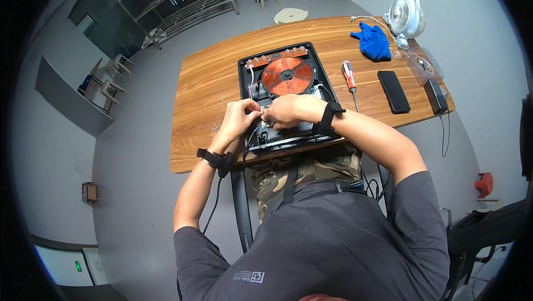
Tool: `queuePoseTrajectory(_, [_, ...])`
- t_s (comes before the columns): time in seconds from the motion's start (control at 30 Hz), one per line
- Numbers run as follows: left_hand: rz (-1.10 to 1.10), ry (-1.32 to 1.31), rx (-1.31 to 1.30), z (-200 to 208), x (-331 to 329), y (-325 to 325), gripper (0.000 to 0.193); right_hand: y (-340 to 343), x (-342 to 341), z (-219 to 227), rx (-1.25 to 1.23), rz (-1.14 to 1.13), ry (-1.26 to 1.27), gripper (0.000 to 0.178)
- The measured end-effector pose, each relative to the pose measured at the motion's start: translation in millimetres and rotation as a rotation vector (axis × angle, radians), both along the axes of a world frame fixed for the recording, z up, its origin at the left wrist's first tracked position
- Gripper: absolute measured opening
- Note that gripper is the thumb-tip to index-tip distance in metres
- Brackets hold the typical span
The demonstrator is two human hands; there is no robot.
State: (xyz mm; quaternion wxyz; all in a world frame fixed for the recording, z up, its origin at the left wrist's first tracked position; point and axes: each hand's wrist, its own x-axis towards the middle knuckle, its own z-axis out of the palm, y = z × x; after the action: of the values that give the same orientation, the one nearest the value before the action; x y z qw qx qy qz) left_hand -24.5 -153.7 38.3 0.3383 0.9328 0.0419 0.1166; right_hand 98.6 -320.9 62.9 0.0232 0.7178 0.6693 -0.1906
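Note:
An opened induction cooker (246, 87) lies on the wooden table in front of me. Its round copper coil (277, 79) faces up, with a narrow strip board (288, 53) along the far edge. Over the near half, my left hand (242, 116) has thumb and fingertips pinched together at the circuit board (266, 124). Close beside it, my right hand (291, 110) curls its fingers down onto the same board. The fingertips nearly meet, and what lies between them is too small or hidden to make out. A white wire (251, 73) runs along the cooker's left inside.
Small screws (214, 127) lie left of the cooker. To its right are a red-and-white screwdriver (350, 79), a black phone (393, 91), a blue cloth (373, 41), a black power adapter (435, 96), a clear plastic tray (425, 63) and a white fan (405, 15).

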Motion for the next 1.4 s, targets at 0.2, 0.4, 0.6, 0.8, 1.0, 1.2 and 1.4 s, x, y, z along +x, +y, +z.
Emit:
queuePoseTrajectory(0.2, [0.053, -0.001, -0.111, -12, -1, 2, 0.013, -4, 0, 1, 0.042, -0.029, -0.029, 0.047])
queuePoseTrajectory(0.4, [0.033, 0.011, -0.184, -21, -5, 10, 0.013, -2, 1, -1, 0.026, -0.002, -0.030, 0.050])
queuePoseTrajectory(0.6, [0.089, -0.008, -0.162, -22, -3, 5, 0.014, 0, -1, 2, 0.013, 0.002, -0.005, 0.058])
queuePoseTrajectory(0.8, [0.011, -0.037, -0.449, -22, -3, 11, 0.013, -4, -4, 6, 0.017, 0.000, -0.022, 0.052])
queuePoseTrajectory(1.0, [0.037, -0.068, -0.338, -2, 10, 25, 0.011, -3, -9, 15, -0.040, -0.020, -0.051, 0.048])
queuePoseTrajectory(1.2, [0.096, -0.116, 0.163, -5, 23, 24, 0.013, -5, -5, 8, -0.023, 0.002, -0.070, 0.050])
queuePoseTrajectory(1.4, [0.015, -0.147, 0.290, -13, 44, 33, 0.007, -3, -3, 5, -0.015, -0.004, -0.053, 0.049])
